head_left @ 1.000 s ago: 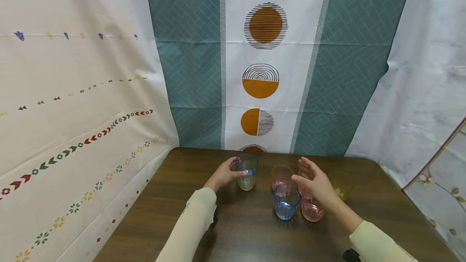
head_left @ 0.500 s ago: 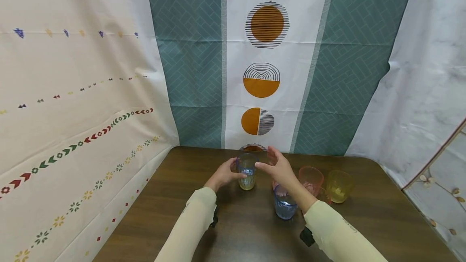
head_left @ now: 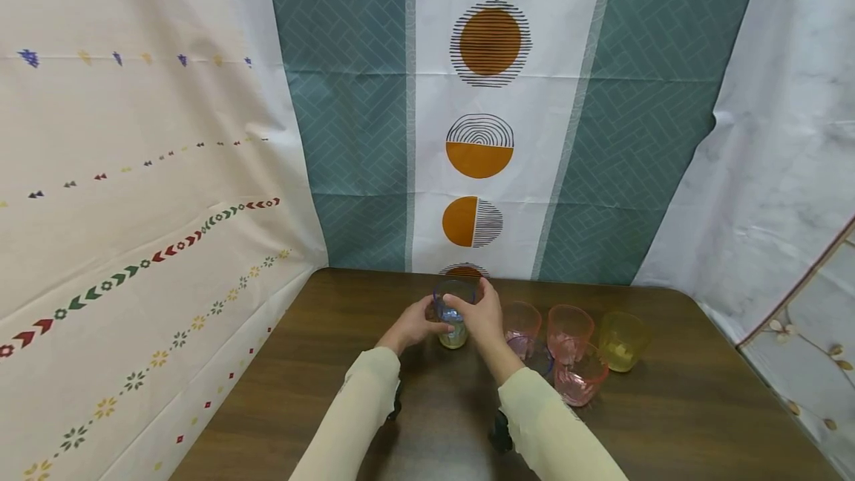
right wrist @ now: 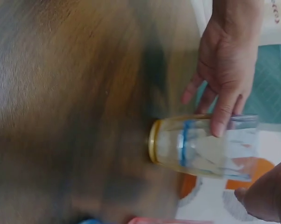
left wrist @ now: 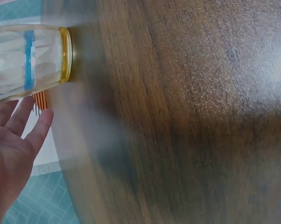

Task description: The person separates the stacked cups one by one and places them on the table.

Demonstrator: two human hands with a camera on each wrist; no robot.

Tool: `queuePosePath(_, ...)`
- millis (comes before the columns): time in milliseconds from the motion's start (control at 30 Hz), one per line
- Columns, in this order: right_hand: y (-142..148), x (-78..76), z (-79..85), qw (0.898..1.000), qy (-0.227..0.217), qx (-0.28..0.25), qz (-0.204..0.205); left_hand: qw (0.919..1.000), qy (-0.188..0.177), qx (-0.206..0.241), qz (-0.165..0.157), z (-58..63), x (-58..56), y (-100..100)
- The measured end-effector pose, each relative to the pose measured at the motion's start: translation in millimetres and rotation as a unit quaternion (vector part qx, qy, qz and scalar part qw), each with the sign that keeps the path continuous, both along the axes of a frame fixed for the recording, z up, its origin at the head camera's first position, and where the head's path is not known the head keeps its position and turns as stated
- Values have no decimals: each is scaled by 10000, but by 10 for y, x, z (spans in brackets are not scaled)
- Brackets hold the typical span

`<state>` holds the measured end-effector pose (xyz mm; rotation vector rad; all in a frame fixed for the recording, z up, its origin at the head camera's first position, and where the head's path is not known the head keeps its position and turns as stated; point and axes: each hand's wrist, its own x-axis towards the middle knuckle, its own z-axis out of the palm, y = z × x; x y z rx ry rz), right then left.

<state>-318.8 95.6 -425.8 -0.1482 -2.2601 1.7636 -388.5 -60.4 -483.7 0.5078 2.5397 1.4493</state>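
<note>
A stack of clear tumblers (head_left: 453, 335), a blue-rimmed one nested in a yellow one, stands upright near the table's back edge. My left hand (head_left: 409, 326) holds it from the left; in the right wrist view its thumb lies along the near side of the tumblers (right wrist: 203, 147), with fingers behind. On the other side my right hand (head_left: 482, 319) has its thumb and fingers spread beside the blue rim. Only part of the right hand (right wrist: 269, 191) shows in the right wrist view, with a gap between it and the tumblers.
To the right of the stack stand several more tumblers: a pink one (head_left: 521, 320), a second pink one (head_left: 570, 326), a nearer pink one (head_left: 578, 381), and a yellow one (head_left: 623, 344). A blue one (head_left: 541, 359) is partly behind my right wrist. Patterned cloths hang behind the wooden table (head_left: 695, 407).
My right hand has moved left from over the pink and blue tumblers to the right side of the stack. My left hand has stayed on the stack.
</note>
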Motion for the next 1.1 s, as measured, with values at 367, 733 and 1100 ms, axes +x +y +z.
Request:
queuePosePath(367, -20, -125, -209, 9992, -316, 222, -64, 10000, -21, 93, -7, 27, 29, -6)
queuePosePath(733, 44, -204, -265, 9961, -482, 667, 332, 9998, -138, 154, -24, 18, 27, -13)
queuePosePath(1100, 87, -196, -245, 9928, -471, 1066, 294, 9998, -61, 185, -32, 14, 23, -8)
